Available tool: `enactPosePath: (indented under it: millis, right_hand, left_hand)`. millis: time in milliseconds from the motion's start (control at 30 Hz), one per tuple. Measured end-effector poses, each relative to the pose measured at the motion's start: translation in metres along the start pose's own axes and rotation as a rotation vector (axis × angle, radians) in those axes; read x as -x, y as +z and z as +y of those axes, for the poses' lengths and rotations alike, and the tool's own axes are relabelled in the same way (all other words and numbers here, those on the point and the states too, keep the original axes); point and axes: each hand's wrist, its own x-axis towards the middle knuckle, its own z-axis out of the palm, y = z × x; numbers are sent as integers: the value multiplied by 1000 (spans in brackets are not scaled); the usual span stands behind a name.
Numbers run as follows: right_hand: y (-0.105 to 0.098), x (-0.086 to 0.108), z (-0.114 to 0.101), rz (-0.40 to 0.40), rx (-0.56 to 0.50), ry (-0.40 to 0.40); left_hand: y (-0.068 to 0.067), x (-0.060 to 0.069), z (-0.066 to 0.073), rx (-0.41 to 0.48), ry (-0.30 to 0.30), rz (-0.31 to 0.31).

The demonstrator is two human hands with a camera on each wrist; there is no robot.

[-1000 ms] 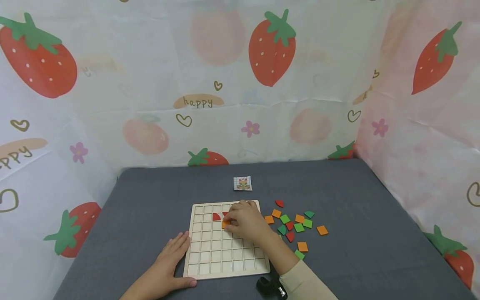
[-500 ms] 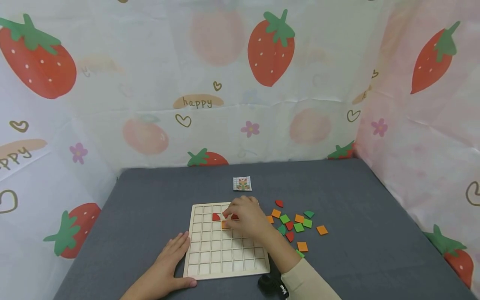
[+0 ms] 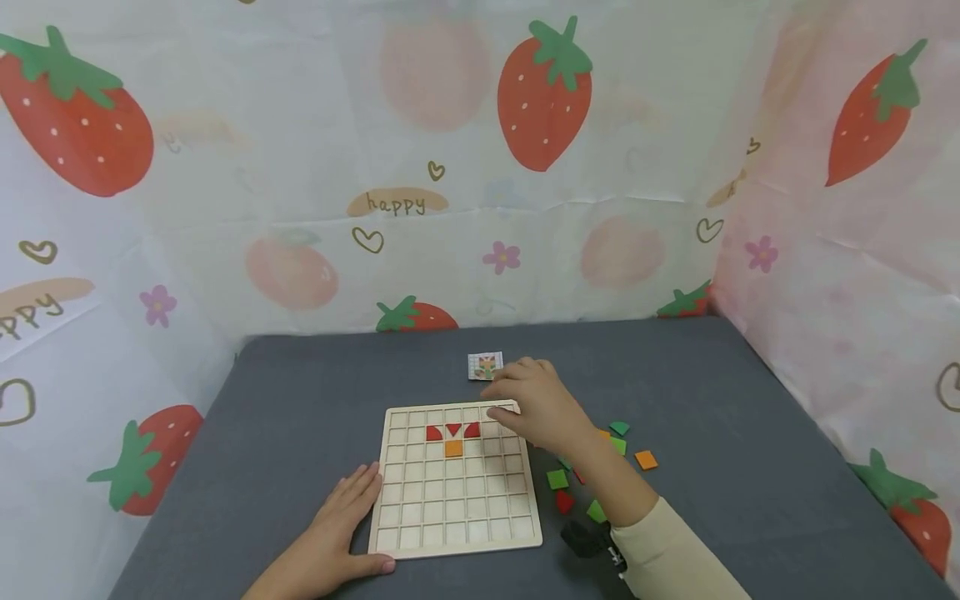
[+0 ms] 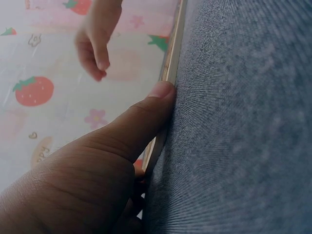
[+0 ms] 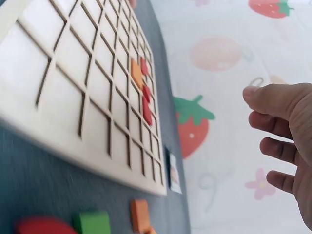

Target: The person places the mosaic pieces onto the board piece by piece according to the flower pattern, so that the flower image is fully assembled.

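A light wooden grid board (image 3: 454,533) lies on the grey table. In its upper rows are two red quarter-round tiles, one of them this right-hand red tile (image 3: 472,430), a red triangle tile (image 3: 453,429) between them and an orange square tile (image 3: 453,448) below. My left hand (image 3: 330,521) rests at the board's lower left corner, fingers straight along the left side, thumb against the front edge (image 4: 156,109). Raised over the board's upper right corner, my right hand (image 3: 543,408) has loosely bent fingers; the right wrist view shows nothing held in that hand (image 5: 297,131).
Right of the board lie loose tiles, among them a green square (image 3: 557,479), a red tile (image 3: 565,501) and an orange square (image 3: 646,460); my right arm hides some. A small pattern card (image 3: 483,365) lies behind the board. Strawberry-printed cloth (image 3: 427,275) hangs around the table.
My right hand has let go of the red triangle in the board's upper row and lifted away to the right. Some loose tiles beside the board now lie differently. The left hand stays put.
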Motion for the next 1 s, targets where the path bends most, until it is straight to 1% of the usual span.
enactPosePath:
  millis: [100,233,400,467,667,867,1000]
  right_hand:
    - [-11,8,7,5,20,-5]
    - [-24,26,17,3,24,-1]
    - [-31,48,31,-18,40,20]
    - [-31,53,37,-18,35,27]
    - [-28,67,48,-7,9,50]
    - [-19,71,59,12,7,82]
    - [-7,73,61,39,-29,139]
  left_hand:
    - [0,-1,0,-27,16,13]
    - [0,-2,1,-32,39,8]
    - [-1,-2,1,12,22,-14]
    - [-2,-1,1,19,11,-21]
    - [-2,-1,0,-24,-8,-32]
    - [-2,-1,0,-4,-4,-30]
    - [-2,0,0,2,5,-21]
